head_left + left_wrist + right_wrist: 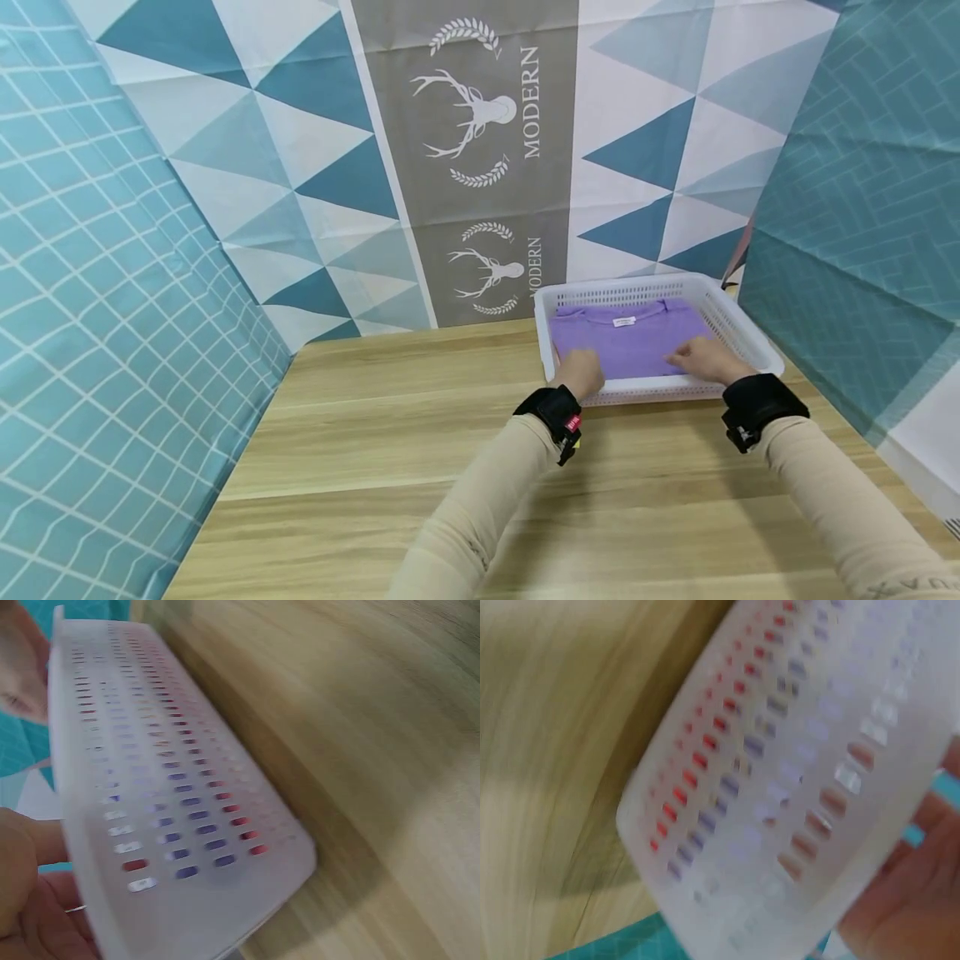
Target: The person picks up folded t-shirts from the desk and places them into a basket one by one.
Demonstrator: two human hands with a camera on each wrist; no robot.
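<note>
A folded purple shirt [622,346] with a white neck label lies in a white perforated plastic basket [660,389], collar toward the far side. At the near left corner my left hand [581,372] reaches over the rim with curled fingers and pinches the shirt's near edge; its fingertips are hidden in the head view. My right hand [705,358] is over the near right part of the shirt, thumb and fingers together at its edge. Through the slots of the basket wall [727,915], fingers show in the right wrist view. Purple and red patches show through the wall [187,900] in the left wrist view.
The basket stands on a wood-grain table [360,450], toward its far right. A patterned cloth [480,167] hangs behind it. Teal tiled-pattern sheets hang on the left [112,275] and on the right [855,233], the right one close to the basket.
</note>
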